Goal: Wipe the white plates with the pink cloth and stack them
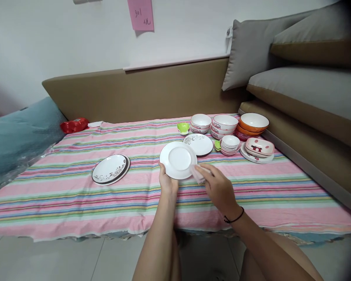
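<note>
My left hand [168,182] grips the lower left edge of a white plate [179,158], whose underside with its round foot ring faces me. A pale, crumpled cloth or tissue [198,173] is pinched in my right hand [219,185] and touches the plate's lower right rim. Just behind the held plate, a dark-rimmed plate with a flower print [201,145] lies on the striped cloth. To the left rests a small stack of similar flowered plates [109,168]. My right wrist wears a thin black band.
Stacked white bowls [201,121], larger patterned bowls [225,124], orange bowls [254,121], small white dishes [230,142] and a pink-spotted dish on plates [259,147] stand at right. A green dish [183,128] and red bundle [74,125] lie further back. Grey-brown cushions [307,89] border the right.
</note>
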The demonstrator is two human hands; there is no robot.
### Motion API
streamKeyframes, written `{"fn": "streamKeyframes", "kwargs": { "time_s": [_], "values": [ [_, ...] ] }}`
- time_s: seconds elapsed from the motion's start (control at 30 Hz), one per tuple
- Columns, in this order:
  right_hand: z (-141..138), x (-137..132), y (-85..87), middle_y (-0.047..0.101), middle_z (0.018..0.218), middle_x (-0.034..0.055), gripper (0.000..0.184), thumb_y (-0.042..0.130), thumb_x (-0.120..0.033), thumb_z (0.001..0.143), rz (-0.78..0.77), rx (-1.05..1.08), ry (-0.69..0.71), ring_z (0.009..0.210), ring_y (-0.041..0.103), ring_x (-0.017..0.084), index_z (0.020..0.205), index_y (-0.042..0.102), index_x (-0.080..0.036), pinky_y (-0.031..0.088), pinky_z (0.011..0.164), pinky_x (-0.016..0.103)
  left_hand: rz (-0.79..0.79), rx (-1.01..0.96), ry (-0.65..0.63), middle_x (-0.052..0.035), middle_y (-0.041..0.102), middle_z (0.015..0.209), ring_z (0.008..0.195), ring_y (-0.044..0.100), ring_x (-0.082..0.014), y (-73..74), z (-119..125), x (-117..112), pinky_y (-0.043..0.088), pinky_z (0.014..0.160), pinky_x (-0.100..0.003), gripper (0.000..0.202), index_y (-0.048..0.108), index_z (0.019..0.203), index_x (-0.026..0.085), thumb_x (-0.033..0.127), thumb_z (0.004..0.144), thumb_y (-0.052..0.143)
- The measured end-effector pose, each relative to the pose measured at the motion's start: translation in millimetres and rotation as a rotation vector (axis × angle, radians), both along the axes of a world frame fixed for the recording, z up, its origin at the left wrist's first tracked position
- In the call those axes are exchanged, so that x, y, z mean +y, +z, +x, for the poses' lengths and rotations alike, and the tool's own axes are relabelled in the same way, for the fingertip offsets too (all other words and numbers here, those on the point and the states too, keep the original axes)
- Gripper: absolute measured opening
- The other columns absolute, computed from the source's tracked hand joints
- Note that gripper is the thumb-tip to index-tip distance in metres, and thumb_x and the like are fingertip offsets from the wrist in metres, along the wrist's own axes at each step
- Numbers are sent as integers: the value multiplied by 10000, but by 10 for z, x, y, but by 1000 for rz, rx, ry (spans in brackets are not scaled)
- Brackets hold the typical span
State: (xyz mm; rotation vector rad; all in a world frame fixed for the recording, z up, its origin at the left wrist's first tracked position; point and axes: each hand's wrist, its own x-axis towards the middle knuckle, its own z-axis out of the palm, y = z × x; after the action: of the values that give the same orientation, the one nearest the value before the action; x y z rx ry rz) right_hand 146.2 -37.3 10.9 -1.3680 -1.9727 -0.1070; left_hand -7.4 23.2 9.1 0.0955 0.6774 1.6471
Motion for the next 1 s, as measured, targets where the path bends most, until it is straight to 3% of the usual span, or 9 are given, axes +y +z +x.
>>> {"fn": "streamKeyframes", "kwargs": {
  "time_s": [0.1,0.23,0.33,0.5,0.7,0.77,0.87,1.0],
  "values": [
    [-64,74,-4,610,1132,86,526,421,13,816,50,5,-114,1037,545,219,1247,611,-220,509,768,297,-7,-5,-61,-125,661,1212,1236,532,-259,-9,84,-29,432,1037,-376,500,651,1159,133,493,925,396],
    [-262,88,-89,620,1003,88,473,469,-32,836,32,-88,-131,896,530,225,1239,622,-228,468,595,283,-12,-17,-103,-142,685,1156,1162,590,-257,-25,163,-92,462,1004,-372,499,658,1141,115,488,926,406],
    [-341,51,-128,614,955,95,476,476,-23,830,48,-162,-68,853,500,225,1242,619,-212,439,569,289,-49,-12,-97,-148,706,1094,1128,611,-250,-37,147,-121,466,994,-358,514,666,1117,99,492,930,394],
    [-314,-14,-155,609,1006,80,493,484,-1,824,57,-207,130,891,480,219,1224,629,-251,435,650,296,-16,-46,-63,-132,712,1083,1101,626,-233,-26,69,-91,480,971,-332,525,666,1118,110,510,927,385],
    [-72,-42,-191,604,1016,66,422,493,-1,802,-102,-158,180,899,487,208,1042,709,-271,418,712,307,4,-31,9,-103,695,1145,1159,592,-216,-6,9,-28,474,979,-320,469,645,1163,146,463,944,378],
    [103,10,-176,598,994,63,448,444,15,790,-158,-99,128,899,498,207,1006,718,-267,425,734,316,20,-10,23,-95,688,1165,1177,580,-213,-4,-3,-25,461,998,-326,463,636,1181,159,456,948,368],
    [344,144,-124,586,1037,84,510,373,2,797,-130,68,-38,962,520,220,1150,661,-225,452,824,358,54,45,-27,-99,688,1165,1177,580,-223,-10,-1,-42,452,1011,-341,462,637,1184,159,465,940,391],
    [408,314,-45,584,1053,98,455,381,-93,825,-44,307,-195,1013,546,237,1194,629,-188,453,908,401,104,165,-153,-127,686,1158,1141,599,-262,-31,61,-101,467,981,-370,439,665,1132,137,469,883,523]
  ]
}}
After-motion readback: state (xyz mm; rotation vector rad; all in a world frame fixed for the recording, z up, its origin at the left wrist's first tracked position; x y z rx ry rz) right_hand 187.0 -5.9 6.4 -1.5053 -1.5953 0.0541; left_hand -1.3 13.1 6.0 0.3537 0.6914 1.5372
